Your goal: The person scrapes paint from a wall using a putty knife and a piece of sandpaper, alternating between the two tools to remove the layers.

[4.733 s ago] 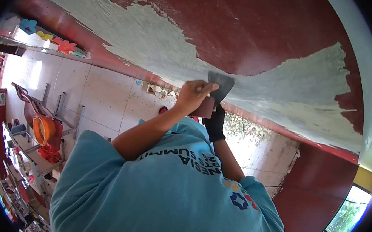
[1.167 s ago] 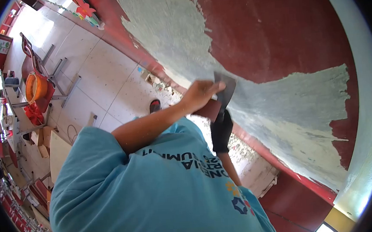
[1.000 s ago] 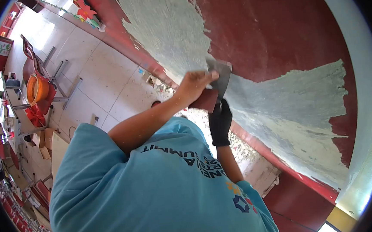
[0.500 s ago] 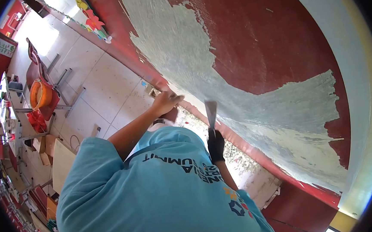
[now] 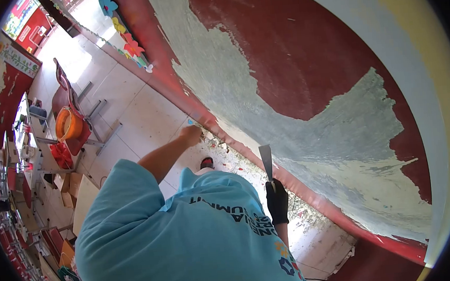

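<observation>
And there was the scraper (image 5: 266, 157), right of centre in my view, its flat blade angled up from the black-gloved right hand (image 5: 278, 202). The gloved fingers (image 5: 273, 187) were clamped around its handle, low down, which left the whole blade free beyond the glove, its broad end towards the wall (image 5: 302, 46). Whether steel met wall, I couldn't tell. The glove, I judged, kept the skin off grit and sharp edges.

Over to the bare left hand (image 5: 191, 135), out near the foot of the wall! Its fingers looked curled in, but I couldn't tell whether they were pressed together or closed on anything. That arm reached well apart from the scraper, perhaps for balance.

Just beyond the blade, a ragged grey patch (image 5: 231, 82) cut across the red paint, with a red strip running beneath it. Flakes (image 5: 300, 208) littered the floor (image 5: 128, 103) along that edge, and a shoe (image 5: 207, 163) showed below the left hand. Farther left, an orange tub (image 5: 68, 124) sat on a chair (image 5: 61, 99), its seat serving as a raised stand, I reckoned, with something red (image 5: 62, 156) just beside it.
</observation>
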A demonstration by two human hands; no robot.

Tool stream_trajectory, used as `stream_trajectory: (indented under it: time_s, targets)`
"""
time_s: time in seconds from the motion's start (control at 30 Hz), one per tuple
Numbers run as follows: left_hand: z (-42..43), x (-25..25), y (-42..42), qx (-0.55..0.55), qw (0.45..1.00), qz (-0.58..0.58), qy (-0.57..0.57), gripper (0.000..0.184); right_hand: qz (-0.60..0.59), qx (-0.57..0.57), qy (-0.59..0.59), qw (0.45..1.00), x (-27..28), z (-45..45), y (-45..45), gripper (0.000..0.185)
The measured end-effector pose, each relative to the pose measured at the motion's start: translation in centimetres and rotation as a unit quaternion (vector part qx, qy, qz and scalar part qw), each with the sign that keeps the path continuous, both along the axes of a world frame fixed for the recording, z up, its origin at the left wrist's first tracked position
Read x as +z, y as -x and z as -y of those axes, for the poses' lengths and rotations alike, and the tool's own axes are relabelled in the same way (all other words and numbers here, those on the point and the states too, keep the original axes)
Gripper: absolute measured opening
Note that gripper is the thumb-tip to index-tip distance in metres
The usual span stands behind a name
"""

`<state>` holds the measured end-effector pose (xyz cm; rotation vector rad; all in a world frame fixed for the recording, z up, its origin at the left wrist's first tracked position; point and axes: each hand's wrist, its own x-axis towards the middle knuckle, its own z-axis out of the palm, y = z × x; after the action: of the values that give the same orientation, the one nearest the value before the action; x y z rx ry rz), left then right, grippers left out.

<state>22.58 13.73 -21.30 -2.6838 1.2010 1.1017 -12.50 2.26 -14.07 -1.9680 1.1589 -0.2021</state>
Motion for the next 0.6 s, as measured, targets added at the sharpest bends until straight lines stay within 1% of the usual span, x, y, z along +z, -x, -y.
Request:
stream_trajectory:
  time_s: [0.07, 0.13, 0.17, 0.2, 0.23, 0.27, 0.3, 0.33, 0.4, 0.43, 0.47, 0.53, 0.57, 0.6]
  targets:
    - [0.7, -3.6, 2.0, -0.061, 0.986, -0.019, 0.155, 0.040, 0.048, -0.024, -0.027, 0.998, 4.2, -0.3, -0.9, 0.032]
    - [2.1, -1.1, 4.6, -0.071, 0.975, -0.106, 0.181, 0.037, 0.135, 0.001, 0.092, 0.987, 6.7, -0.4, -0.7, 0.036]
    - [2.8, -0.1, 5.7, -0.088, 0.972, -0.109, 0.190, 0.036, 0.153, 0.018, 0.087, 0.984, 7.2, 0.1, 0.0, 0.037]
    - [3.4, 0.9, 6.5, -0.106, 0.968, -0.113, 0.197, 0.035, 0.171, 0.025, 0.113, 0.979, 6.5, 0.7, 0.7, 0.034]
    - [4.2, 2.0, 7.0, -0.107, 0.969, -0.110, 0.195, 0.035, 0.217, -0.046, -0.032, 0.975, 6.4, 1.5, 0.7, 0.034]
    - [4.9, 3.2, 7.6, -0.121, 0.963, -0.128, 0.206, 0.035, 0.255, -0.115, -0.176, 0.944, 6.4, 2.3, 0.5, 0.034]
    - [5.7, 4.4, 8.2, -0.133, 0.956, -0.146, 0.219, 0.034, 0.107, -0.121, -0.060, 0.985, 7.0, 2.8, 0.3, 0.033]
    - [6.7, 5.7, 8.4, -0.128, 0.955, -0.140, 0.227, 0.034, 0.151, 0.012, 0.286, 0.946, 5.6, 3.3, 1.3, 0.034]
    - [7.2, 8.1, 9.0, -0.148, 0.935, -0.162, 0.279, 0.030, 0.136, 0.051, 0.223, 0.964, 8.8, 2.6, 1.7, 0.037]
    - [7.4, 9.0, 9.0, -0.147, 0.936, -0.158, 0.277, 0.030, 0.153, -0.002, 0.148, 0.977, 9.0, 3.0, 1.7, 0.041]
    - [7.8, 9.8, 8.9, -0.146, 0.934, -0.156, 0.286, 0.029, 0.127, -0.047, 0.186, 0.973, 5.4, 5.3, 2.8, 0.045]
    - [8.2, 10.9, 9.0, -0.137, 0.931, -0.149, 0.304, 0.027, 0.098, -0.015, 0.244, 0.965, 6.6, 5.2, 3.1, 0.047]
    - [8.0, 11.3, 9.1, -0.131, 0.938, -0.123, 0.295, 0.026, 0.101, -0.010, 0.243, 0.965, 6.6, 5.7, 3.3, 0.047]
    - [7.6, 11.5, 9.3, -0.128, 0.946, -0.099, 0.282, 0.025, 0.085, -0.019, 0.191, 0.978, 6.5, 6.0, 3.6, 0.047]
